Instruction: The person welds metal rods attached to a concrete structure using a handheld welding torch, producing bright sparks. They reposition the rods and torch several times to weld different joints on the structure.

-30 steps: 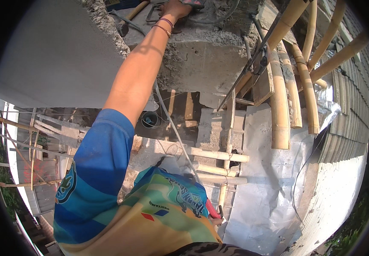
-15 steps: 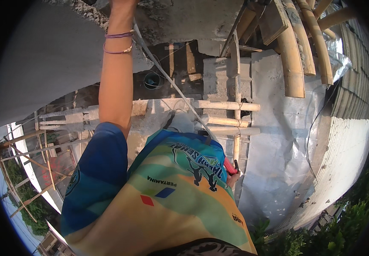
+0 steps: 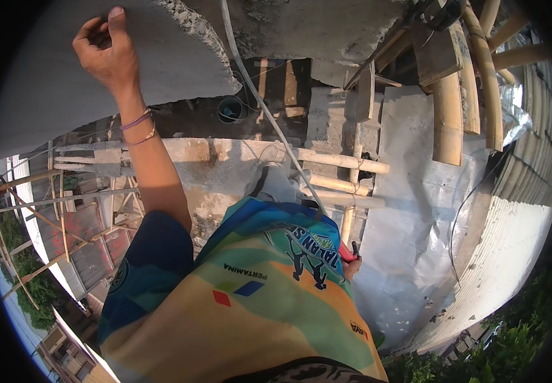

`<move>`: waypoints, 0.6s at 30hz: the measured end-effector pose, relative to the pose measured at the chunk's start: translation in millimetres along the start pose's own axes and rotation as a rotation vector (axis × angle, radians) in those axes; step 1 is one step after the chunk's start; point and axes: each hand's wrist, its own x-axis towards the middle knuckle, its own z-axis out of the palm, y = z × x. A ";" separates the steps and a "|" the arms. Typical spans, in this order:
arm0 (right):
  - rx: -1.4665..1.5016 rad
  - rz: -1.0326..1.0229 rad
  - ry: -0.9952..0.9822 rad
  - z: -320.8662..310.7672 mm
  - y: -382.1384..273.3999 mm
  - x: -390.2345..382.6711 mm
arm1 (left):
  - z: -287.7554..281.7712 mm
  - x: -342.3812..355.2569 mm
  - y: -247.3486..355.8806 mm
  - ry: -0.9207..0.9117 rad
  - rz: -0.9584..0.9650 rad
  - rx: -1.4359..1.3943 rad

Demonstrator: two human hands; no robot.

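My left hand is raised in front of a grey concrete wall. Its fingers are loosely curled, the thumb stands apart from them, and nothing shows in it. Low at my right side, my right hand grips a red tool handle with a black end. My shirt hides most of that hand and the rest of the tool, so its kind cannot be told. A grey cord or hose runs from the top of the view down to my waist.
My foot is on a narrow concrete ledge high up. Below are a bucket and bamboo poles. Thick bamboo juts in at upper right, above metal sheeting. Bamboo scaffolding stands at left.
My left hand has come down and left from the top edge into full view, against the wall. The view has shifted slightly; my right hand still grips the red handle.
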 end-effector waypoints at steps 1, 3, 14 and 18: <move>0.043 0.002 -0.002 2.0 -5.5 4.6 | -0.7 0.1 -2.6 -0.009 0.003 -0.008; 0.180 0.010 0.037 5.8 -14.5 16.7 | -2.1 -1.3 -4.8 -0.025 -0.015 -0.024; 0.154 0.006 -0.265 4.4 17.6 39.4 | -15.1 2.7 -2.1 -0.162 0.018 0.050; 0.238 0.007 -0.212 -8.7 42.2 56.8 | -15.8 3.4 1.1 -0.185 -0.068 0.048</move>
